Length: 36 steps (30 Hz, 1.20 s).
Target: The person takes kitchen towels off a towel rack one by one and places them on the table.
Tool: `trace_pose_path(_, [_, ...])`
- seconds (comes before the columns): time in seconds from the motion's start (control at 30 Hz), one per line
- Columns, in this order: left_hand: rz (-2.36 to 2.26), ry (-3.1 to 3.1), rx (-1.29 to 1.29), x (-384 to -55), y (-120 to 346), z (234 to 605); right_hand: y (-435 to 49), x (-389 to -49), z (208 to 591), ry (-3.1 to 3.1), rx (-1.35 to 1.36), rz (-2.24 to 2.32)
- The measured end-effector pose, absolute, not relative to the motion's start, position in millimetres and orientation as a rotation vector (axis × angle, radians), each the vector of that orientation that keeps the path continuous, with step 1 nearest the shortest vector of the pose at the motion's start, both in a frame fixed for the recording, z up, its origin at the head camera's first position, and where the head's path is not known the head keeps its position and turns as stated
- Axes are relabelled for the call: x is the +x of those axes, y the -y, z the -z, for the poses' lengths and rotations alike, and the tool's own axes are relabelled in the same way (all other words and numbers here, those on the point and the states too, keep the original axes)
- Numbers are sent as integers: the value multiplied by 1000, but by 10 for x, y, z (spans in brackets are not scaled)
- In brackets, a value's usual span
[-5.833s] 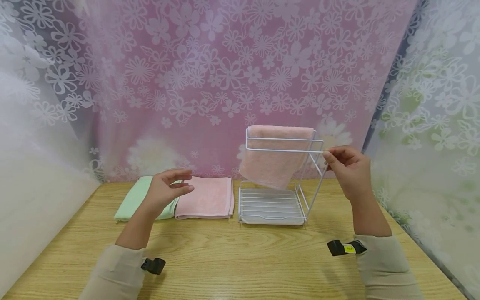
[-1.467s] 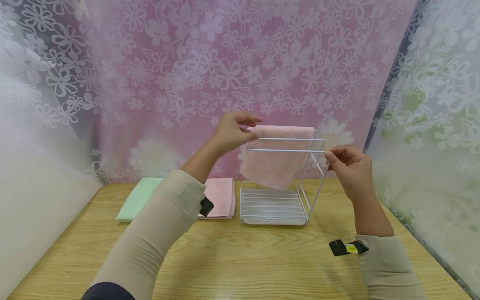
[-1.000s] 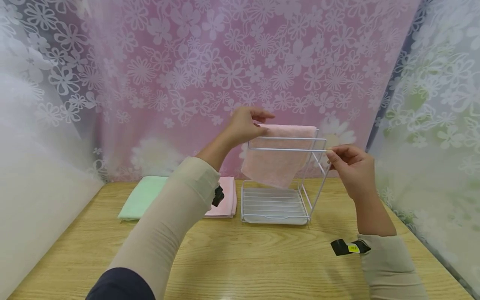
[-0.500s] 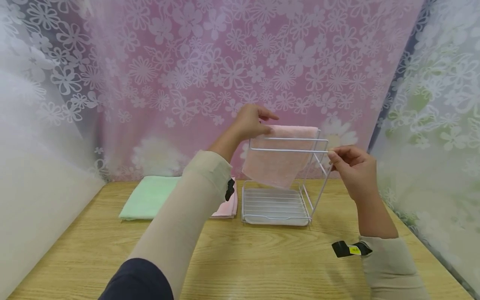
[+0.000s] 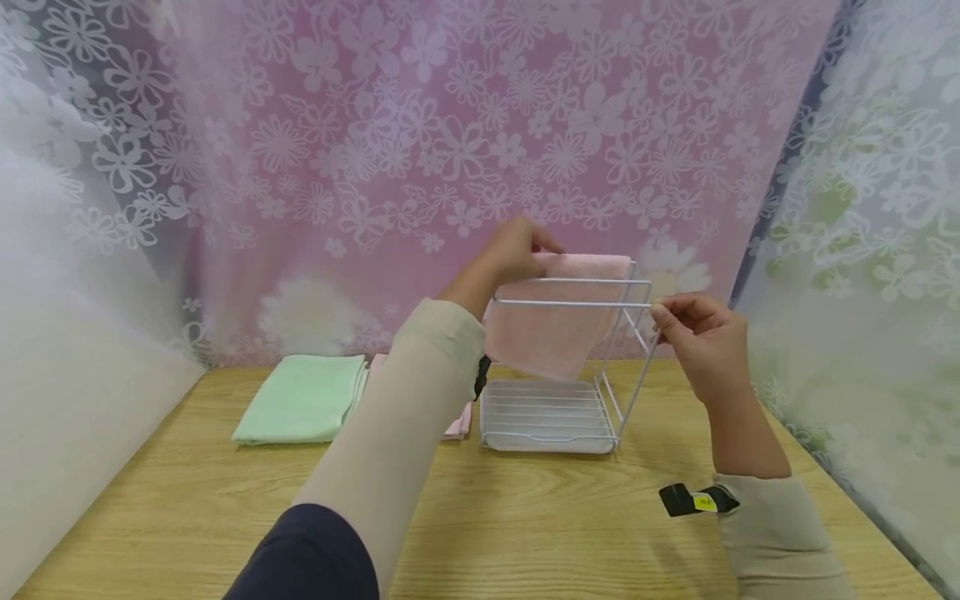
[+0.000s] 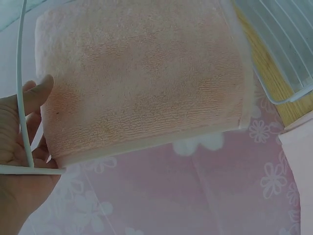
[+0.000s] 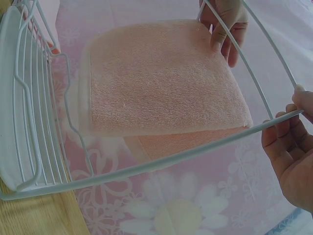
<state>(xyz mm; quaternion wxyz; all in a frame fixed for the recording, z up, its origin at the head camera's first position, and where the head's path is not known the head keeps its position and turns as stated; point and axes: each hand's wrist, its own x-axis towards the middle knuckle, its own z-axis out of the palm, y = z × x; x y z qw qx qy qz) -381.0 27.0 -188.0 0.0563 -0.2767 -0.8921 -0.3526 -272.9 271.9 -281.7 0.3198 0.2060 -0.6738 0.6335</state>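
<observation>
A folded pink towel (image 5: pixel 551 342) hangs over the top back bar of a white wire drying rack (image 5: pixel 638 383). My left hand (image 5: pixel 517 250) is at the towel's upper left corner and pinches its edge. In the left wrist view the thumb (image 6: pixel 43 90) lies on the near face of the towel, with the other fingers partly hidden past its edge and the rack's wire in front of the hand. My right hand (image 5: pixel 701 333) grips the rack's upper front right corner between thumb and fingers, as the right wrist view also shows.
A white drip tray (image 5: pixel 547 447) sits beneath the rack's lower grid. Left of the rack lie a folded green towel (image 5: pixel 300 400) and a second folded pink towel (image 5: pixel 459 425), mostly hidden by my left sleeve. A pink floral curtain (image 5: pixel 405 150) hangs behind the wooden table (image 5: pixel 540 517).
My left hand has come from above the folded towels up to the hanging towel, then inched right and closed on its corner. The right hand has kept its grip on the rack.
</observation>
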Motion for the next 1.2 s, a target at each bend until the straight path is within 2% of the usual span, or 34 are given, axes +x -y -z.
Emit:
trace_pose_path(0.77, [855, 2686, -695, -3845, -315, 1916, -2706, -2734, 2817, 1792, 532, -1636])
trace_pose_path(1.2, [1058, 2552, -740, -3810, -269, 1897, -2716, -2752, 2827, 1766, 555, -1647])
